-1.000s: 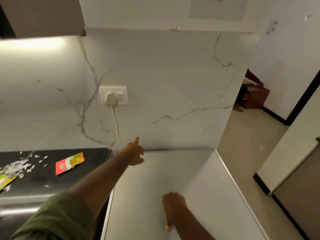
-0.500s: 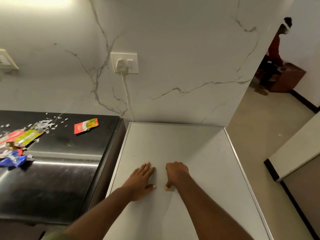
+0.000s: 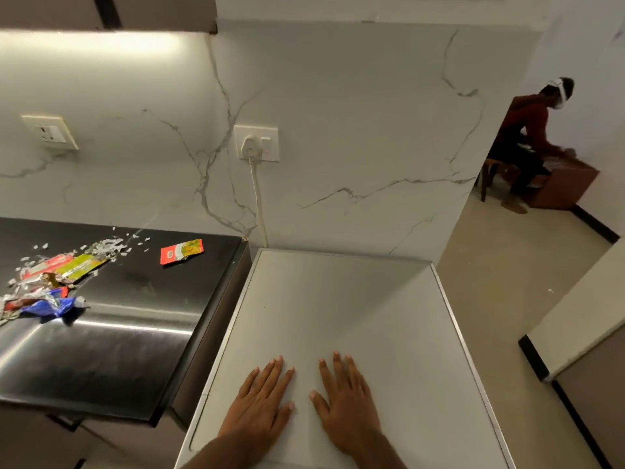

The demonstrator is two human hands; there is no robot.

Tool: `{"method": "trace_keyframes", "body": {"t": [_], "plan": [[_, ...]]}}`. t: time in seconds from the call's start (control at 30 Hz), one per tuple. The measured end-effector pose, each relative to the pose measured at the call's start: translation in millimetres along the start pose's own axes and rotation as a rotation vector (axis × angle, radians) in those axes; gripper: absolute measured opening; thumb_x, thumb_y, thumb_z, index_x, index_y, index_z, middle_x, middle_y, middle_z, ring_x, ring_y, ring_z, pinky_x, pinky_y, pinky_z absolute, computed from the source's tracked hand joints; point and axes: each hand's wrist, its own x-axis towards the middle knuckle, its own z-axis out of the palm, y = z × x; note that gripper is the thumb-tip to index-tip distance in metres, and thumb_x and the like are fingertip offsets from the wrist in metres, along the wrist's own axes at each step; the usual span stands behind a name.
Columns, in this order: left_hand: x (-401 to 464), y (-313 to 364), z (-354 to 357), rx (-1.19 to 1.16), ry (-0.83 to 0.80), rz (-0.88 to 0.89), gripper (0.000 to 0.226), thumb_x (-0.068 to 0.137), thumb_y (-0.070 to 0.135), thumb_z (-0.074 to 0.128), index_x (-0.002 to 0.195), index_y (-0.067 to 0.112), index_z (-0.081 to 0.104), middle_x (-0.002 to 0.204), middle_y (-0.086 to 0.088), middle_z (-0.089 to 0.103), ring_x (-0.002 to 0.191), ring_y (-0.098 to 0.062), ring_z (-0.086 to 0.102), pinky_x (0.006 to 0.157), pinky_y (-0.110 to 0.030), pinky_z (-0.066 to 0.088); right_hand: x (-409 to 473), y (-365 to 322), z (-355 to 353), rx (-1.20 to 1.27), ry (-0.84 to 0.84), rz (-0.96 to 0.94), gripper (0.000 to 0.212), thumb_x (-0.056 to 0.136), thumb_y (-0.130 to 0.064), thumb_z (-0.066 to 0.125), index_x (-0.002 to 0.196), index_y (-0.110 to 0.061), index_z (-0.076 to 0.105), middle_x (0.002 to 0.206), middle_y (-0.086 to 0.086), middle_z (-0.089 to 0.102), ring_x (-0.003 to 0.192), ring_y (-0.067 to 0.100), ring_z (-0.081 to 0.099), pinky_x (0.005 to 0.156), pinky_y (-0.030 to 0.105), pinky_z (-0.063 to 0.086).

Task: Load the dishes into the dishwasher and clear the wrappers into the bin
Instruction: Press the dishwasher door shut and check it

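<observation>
My left hand [image 3: 260,406] and my right hand [image 3: 345,406] lie flat, palms down, side by side on the grey top of a white appliance [image 3: 338,299], fingers straight and holding nothing. On the black counter [image 3: 118,350] to the left lies a red and yellow wrapper [image 3: 181,251]. Further left is a heap of torn wrappers [image 3: 50,286], red, green, silver and blue, with small white scraps scattered around. No dishes or bin are in view.
A white plug and cable [image 3: 252,150] run from a wall socket down behind the appliance. A second socket [image 3: 50,132] is on the marble wall at left. Beyond the wall's right edge a person [image 3: 531,137] bends over a brown box on the floor.
My left hand came down from pointing at the wall and now lies flat on the appliance top. My right hand opened from a curled fist to flat fingers.
</observation>
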Motion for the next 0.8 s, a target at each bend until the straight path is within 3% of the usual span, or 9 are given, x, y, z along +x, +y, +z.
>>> {"method": "trace_keyframes", "body": {"t": [0.07,0.13,0.27,0.43,0.53,0.6,0.63,0.7,0.8], "plan": [[-10.8,-3.1,-1.4,-0.007,-0.027,0.029,0.071,0.105,0.062,0.033,0.166,0.029,0.02,0.167,-0.002,0.037,0.154,-0.013,0.025,0.12,-0.036,0.015,-20.3,-0.4,12.1,0.023,0.026,-0.01,0.07,0.094,-0.066,0.045,0.156,-0.033,0.049,0.165,0.005,0.042,0.152,0.024,0.03,0.123,0.037,0.007],[-22.4,-8.5,-1.9,-0.024,-0.062,0.053,0.073,0.103,0.062,0.035,0.166,0.03,0.015,0.164,-0.002,0.041,0.152,-0.013,0.029,0.12,-0.034,0.016,-31.9,0.7,26.0,-0.031,0.075,-0.013,0.07,0.089,-0.064,0.053,0.148,-0.028,0.06,0.156,0.005,0.054,0.145,0.021,0.04,0.121,0.037,0.011],[-49.9,-17.2,1.9,-0.02,-0.1,0.096,0.075,0.095,0.065,0.05,0.161,0.032,0.036,0.161,0.0,0.045,0.148,-0.012,0.036,0.119,-0.032,0.016,-52.4,-1.0,30.6,-0.073,0.112,-0.027,0.069,0.088,-0.064,0.053,0.147,-0.028,0.062,0.159,0.001,0.048,0.155,0.014,0.02,0.121,0.034,0.011],[-74.7,-22.9,3.5,0.053,-0.134,0.166,0.073,0.094,0.075,0.046,0.151,0.03,0.052,0.158,0.003,0.05,0.146,-0.013,0.04,0.119,-0.032,0.016,-68.2,0.9,40.5,-0.03,0.125,-0.003,0.066,0.094,-0.065,0.045,0.143,-0.026,0.065,0.153,0.002,0.056,0.161,0.005,-0.001,0.12,0.034,0.013],[-87.0,-29.3,2.2,0.099,-0.135,0.216,0.077,0.097,0.078,0.036,0.154,0.027,0.05,0.16,0.0,0.048,0.147,-0.016,0.046,0.119,-0.033,0.019,-80.8,4.4,44.6,-0.033,0.114,-0.038,0.073,0.086,-0.066,0.054,0.148,-0.027,0.061,0.16,0.0,0.045,0.155,0.013,0.032,0.121,0.031,0.011],[-92.0,-37.7,-1.9,0.177,-0.137,0.233,0.07,0.101,0.067,0.037,0.157,0.026,0.046,0.162,-0.002,0.046,0.148,-0.018,0.042,0.12,-0.034,0.016,-83.1,5.9,39.6,-0.006,0.065,-0.039,0.075,0.085,-0.067,0.056,0.149,-0.028,0.06,0.16,-0.001,0.046,0.142,0.02,0.054,0.121,0.029,0.01],[-96.2,-42.2,-2.0,0.232,-0.147,0.243,0.074,0.095,0.062,0.045,0.159,0.025,0.041,0.164,-0.003,0.042,0.149,-0.019,0.041,0.12,-0.035,0.016,-83.4,5.9,38.4,-0.015,0.069,-0.037,0.075,0.085,-0.068,0.056,0.149,-0.029,0.059,0.159,-0.001,0.048,0.14,0.021,0.057,0.121,0.027,0.01],[-106.2,-52.4,-0.8,0.283,-0.211,0.276,0.106,0.069,0.059,0.064,0.164,0.025,0.03,0.168,-0.006,0.034,0.151,-0.021,0.039,0.12,-0.035,0.02,-85.1,7.6,41.4,-0.033,0.124,-0.043,0.074,0.089,-0.069,0.054,0.153,-0.032,0.053,0.163,-0.003,0.044,0.146,0.019,0.05,0.122,0.026,0.008],[-117.3,-56.4,-7.9,0.287,-0.248,0.24,0.136,0.047,0.044,0.085,0.166,0.029,0.02,0.17,-0.006,0.028,0.152,-0.024,0.035,0.126,-0.036,0.023,-88.7,10.0,41.7,-0.096,0.173,-0.058,0.074,0.096,-0.071,0.039,0.163,-0.038,0.033,0.172,-0.009,0.018,0.16,0.012,0.021,0.128,0.031,0.007]]}}
